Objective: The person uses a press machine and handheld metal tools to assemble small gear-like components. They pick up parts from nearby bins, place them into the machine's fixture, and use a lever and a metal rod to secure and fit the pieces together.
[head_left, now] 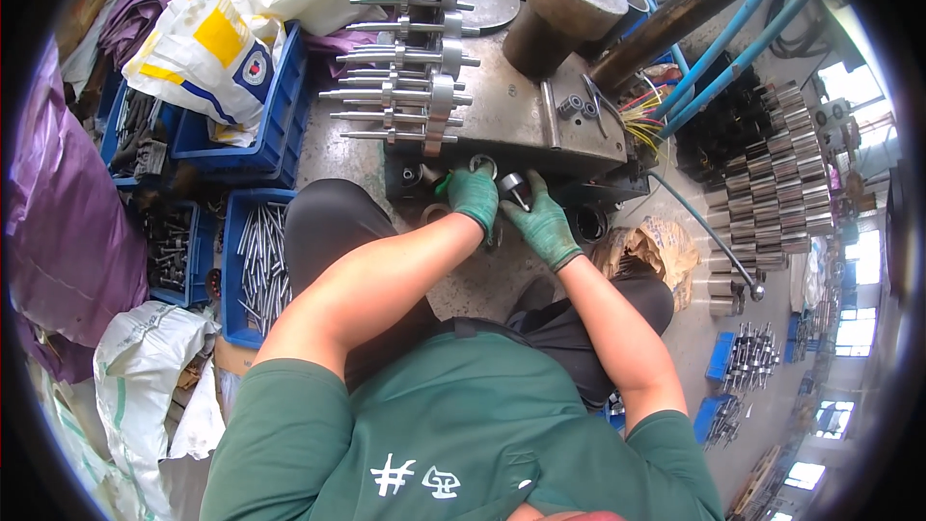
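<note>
Both of my hands wear green gloves and are close together, just under the front edge of a metal workbench. My left hand [473, 197] is closed on a metal ring [483, 165] whose rim shows above the fingers. To its right, my right hand [544, 223] grips a short steel piston with a rod [515, 187], its dark-banded round head facing up and its thin rod pointing toward me. The fingertips of both hands are partly hidden. On the bench's left side, several similar rods with round heads [442, 96] lie in a row.
On the bench [502, 87] stand a thick steel cylinder [569, 2] and small rings [578, 107]. A blue crate of metal rods [258, 265] sits by my left knee. A ball-ended lever [754, 287] juts out at right, near stacked metal tubes [781, 183].
</note>
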`<state>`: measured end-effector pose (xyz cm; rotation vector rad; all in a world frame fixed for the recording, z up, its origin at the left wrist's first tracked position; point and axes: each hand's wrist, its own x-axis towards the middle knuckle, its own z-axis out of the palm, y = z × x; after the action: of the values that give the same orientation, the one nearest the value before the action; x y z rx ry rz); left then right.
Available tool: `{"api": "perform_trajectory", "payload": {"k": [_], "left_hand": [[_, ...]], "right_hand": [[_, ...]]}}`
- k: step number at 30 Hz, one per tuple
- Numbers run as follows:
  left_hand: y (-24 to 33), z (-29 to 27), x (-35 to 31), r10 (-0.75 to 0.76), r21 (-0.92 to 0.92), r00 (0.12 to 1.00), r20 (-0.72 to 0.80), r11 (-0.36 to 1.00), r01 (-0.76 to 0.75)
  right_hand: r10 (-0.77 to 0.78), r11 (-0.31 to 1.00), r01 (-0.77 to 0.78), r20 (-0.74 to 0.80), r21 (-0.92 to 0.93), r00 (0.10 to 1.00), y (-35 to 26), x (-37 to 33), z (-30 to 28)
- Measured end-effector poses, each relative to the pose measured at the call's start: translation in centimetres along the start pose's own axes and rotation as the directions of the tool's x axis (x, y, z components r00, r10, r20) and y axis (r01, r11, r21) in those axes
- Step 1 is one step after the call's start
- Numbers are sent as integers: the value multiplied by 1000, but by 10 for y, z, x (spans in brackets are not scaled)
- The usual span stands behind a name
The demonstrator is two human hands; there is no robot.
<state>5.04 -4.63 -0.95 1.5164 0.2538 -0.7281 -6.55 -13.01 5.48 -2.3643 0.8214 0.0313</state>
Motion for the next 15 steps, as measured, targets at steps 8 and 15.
{"api": "perform_trajectory", "payload": {"k": [8,15], "left_hand": [[-4,9,-7,-249,-326,961,121,904,276],[3,9,-75,-256,49,786,563,959,278]], "right_hand": [[-116,801,218,-214,557,970,21,-22,-11],[-179,-17,-116,112,993,978,14,-27,-72]]}}
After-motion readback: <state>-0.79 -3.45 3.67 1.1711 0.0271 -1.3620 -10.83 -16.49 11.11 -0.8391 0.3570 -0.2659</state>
